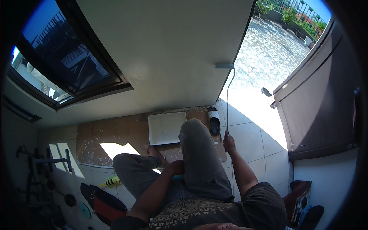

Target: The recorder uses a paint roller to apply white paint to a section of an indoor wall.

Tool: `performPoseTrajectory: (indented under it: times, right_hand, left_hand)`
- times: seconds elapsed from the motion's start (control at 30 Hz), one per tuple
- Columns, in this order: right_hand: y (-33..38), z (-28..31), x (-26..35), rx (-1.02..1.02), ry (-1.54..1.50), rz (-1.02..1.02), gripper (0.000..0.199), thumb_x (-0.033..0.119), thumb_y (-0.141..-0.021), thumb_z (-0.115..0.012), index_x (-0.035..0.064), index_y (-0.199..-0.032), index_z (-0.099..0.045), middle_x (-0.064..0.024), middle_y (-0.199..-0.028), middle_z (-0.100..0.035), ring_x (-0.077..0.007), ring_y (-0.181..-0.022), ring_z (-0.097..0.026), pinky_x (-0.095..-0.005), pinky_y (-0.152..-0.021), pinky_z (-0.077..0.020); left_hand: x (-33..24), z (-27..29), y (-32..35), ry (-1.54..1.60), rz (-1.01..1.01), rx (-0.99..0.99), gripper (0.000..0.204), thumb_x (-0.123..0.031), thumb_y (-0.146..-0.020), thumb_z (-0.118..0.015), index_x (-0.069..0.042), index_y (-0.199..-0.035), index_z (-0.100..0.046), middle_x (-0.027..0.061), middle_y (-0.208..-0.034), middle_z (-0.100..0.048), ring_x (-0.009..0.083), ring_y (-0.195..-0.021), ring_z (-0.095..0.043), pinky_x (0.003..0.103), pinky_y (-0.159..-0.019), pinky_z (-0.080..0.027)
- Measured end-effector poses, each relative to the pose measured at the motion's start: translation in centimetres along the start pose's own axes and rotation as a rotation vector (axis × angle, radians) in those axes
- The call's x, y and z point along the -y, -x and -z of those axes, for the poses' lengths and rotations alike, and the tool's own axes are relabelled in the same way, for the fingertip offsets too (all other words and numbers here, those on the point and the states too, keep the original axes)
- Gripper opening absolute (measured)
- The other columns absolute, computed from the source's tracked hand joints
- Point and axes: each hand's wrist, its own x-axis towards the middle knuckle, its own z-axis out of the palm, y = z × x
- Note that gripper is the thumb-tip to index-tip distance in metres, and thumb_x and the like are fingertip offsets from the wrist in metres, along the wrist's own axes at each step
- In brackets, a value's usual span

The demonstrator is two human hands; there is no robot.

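Observation:
I sit on the floor facing a white wall [168, 50]. My right hand [229, 141] is shut on the lower end of a thin metal rod of a paint roller [227, 99]. The grey roller head [224, 66] lies against the wall near its right corner. My left hand [176, 167] rests with curled fingers against my raised right leg [199, 153]; a bit of something teal [177, 178] shows just below it. A white rectangular paint tray [167, 128] lies on the floor in front of my knee.
Brown cardboard [115, 134] speckled with paint covers the floor by the wall. A black-and-white sandal [213, 119] lies right of the tray. A dark-framed window [65, 65] is at left, a brown door [318, 111] at right, and exercise gear [42, 168] at lower left.

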Motion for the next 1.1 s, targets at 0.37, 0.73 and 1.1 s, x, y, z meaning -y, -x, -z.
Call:
performPoseTrajectory:
  times: [0.37, 0.73, 1.1]
  right_hand:
    - [2.6, 0.5, -3.4, -0.124, 0.292, 0.161, 0.072, 0.060, -0.103, -0.033, -0.0010, -0.075, -0.057, -0.0121, -0.056, -0.052, -0.0256, -0.052, -0.054, -0.0435, -0.056, -0.0442]
    - [-4.5, -0.2, 16.5, -0.219, 0.076, 0.530, 0.060, 0.053, -0.107, -0.032, 0.0028, -0.079, -0.051, -0.0051, -0.059, -0.045, -0.0144, -0.055, -0.045, -0.0345, -0.053, -0.0384]
    - [-1.4, -0.7, -4.5, -0.041, 0.174, 0.115, 0.069, 0.068, -0.100, -0.034, 0.0063, -0.072, -0.049, -0.0017, -0.054, -0.043, -0.0145, -0.043, -0.047, -0.0329, -0.042, -0.0391]
  left_hand:
    - [3.3, -4.5, -4.9, -0.029, -0.169, -0.045, 0.047, -0.028, -0.090, -0.056, 0.002, -0.127, -0.058, 0.0255, -0.124, -0.064, 0.0401, -0.116, -0.061, 0.048, -0.102, -0.047]
    - [2.9, -3.7, -4.8, -0.085, -0.215, -0.027, 0.051, -0.033, -0.087, -0.062, -0.001, -0.127, -0.059, 0.0246, -0.124, -0.064, 0.0404, -0.114, -0.061, 0.048, -0.100, -0.048]
    - [2.1, -3.3, -4.4, -0.080, -0.190, -0.001, 0.052, -0.034, -0.092, -0.055, -0.002, -0.132, -0.056, 0.0239, -0.129, -0.062, 0.0398, -0.117, -0.060, 0.048, -0.102, -0.047]
